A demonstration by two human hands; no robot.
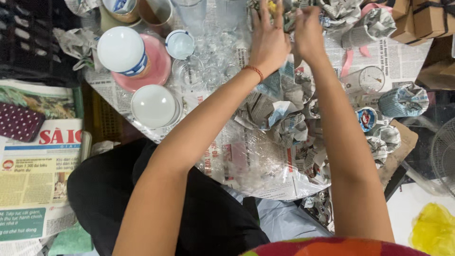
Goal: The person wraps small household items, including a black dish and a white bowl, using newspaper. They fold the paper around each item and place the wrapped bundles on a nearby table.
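Both my arms reach far forward over a low surface covered in newspaper (265,161). My left hand (268,40) has its fingers spread and rests on a newspaper-wrapped bundle (284,16) at the top edge; a red string bracelet circles its wrist. My right hand (307,31) is curled around the same crumpled bundle from the right. Something yellow shows between the fingers. Clear drinking glasses (213,61) stand just left of my left hand.
An upturned white bowl (154,105), a white and blue bowl on a pink plate (159,71), and a small cup (180,44) sit at left. Several paper-wrapped items (403,100) lie at right, with cardboard boxes (426,19) behind and folded newspapers (38,175) on the left.
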